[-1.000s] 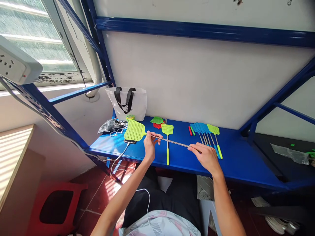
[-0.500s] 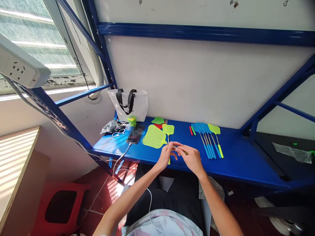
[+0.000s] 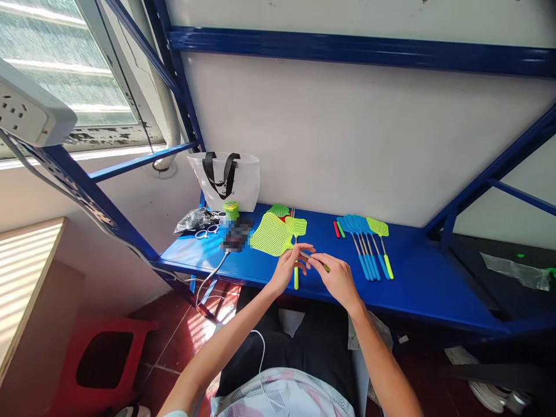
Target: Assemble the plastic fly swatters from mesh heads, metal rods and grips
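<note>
Both hands hold a lime-green fly swatter with a thin metal telescoping shaft. My left hand (image 3: 286,269) grips the shaft near the mesh head (image 3: 271,234), which lies on the blue shelf (image 3: 195,258). My right hand (image 3: 336,282) pinches the shaft's far end, where a green tip (image 3: 325,267) shows. A second lime swatter (image 3: 296,227) lies under my left fingers, its yellow-green grip (image 3: 296,279) below them. Its middle stem is partly hidden by the held swatter.
Further right lie a row of blue-handled swatters (image 3: 362,246) and a lime one (image 3: 379,229). Left of my hands are a blurred phone (image 3: 236,236) on a white cable, scissors (image 3: 206,233), a black plastic bag (image 3: 195,220), a green-lidded tub (image 3: 231,209) and a white tote bag (image 3: 223,182).
The metal shaft is much shorter now, and my hands have come close together. The swatter head has moved right, uncovering the phone. Since half a second ago, little has changed.
</note>
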A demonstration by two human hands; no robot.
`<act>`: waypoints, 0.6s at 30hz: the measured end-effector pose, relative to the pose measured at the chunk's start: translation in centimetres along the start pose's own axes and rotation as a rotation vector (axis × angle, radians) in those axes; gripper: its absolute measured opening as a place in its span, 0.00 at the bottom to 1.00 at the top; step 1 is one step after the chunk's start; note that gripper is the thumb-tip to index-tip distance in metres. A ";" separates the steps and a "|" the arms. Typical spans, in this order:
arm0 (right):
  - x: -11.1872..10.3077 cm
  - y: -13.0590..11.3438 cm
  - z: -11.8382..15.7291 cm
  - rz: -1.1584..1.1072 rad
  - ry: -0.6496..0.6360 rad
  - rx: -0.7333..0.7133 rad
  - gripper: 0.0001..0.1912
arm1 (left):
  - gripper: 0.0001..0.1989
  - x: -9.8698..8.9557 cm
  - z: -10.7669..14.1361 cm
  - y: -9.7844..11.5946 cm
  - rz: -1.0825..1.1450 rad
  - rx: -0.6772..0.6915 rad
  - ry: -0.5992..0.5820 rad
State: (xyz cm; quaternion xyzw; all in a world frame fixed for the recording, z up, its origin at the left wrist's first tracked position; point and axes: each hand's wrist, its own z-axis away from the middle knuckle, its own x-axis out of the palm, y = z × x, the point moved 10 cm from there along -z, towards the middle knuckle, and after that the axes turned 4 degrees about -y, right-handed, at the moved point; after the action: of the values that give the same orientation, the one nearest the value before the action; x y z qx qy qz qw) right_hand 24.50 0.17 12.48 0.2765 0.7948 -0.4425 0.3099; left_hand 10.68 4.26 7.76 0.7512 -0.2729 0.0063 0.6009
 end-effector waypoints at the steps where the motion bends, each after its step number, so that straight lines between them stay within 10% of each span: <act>1: 0.1 -0.2 0.0 0.023 0.001 -0.003 0.21 | 0.32 0.0 0.1 0.0 0.003 0.006 0.017; 5: -0.6 0.0 -0.1 0.103 0.004 -0.003 0.21 | 0.31 -0.7 0.0 0.7 0.012 0.020 0.063; 11: -3.1 4.2 -0.2 0.068 -0.054 0.081 0.21 | 0.28 -6.5 -0.4 4.5 -0.009 0.135 0.316; 18: -3.9 4.2 0.0 0.098 -0.044 0.062 0.20 | 0.30 -4.5 -0.8 3.3 0.044 0.073 0.207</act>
State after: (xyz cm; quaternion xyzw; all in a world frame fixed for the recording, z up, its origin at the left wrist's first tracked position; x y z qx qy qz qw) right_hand 30.06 1.41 13.17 0.3147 0.7591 -0.4572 0.3400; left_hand 5.73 6.41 9.42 0.7616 -0.2255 0.1069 0.5980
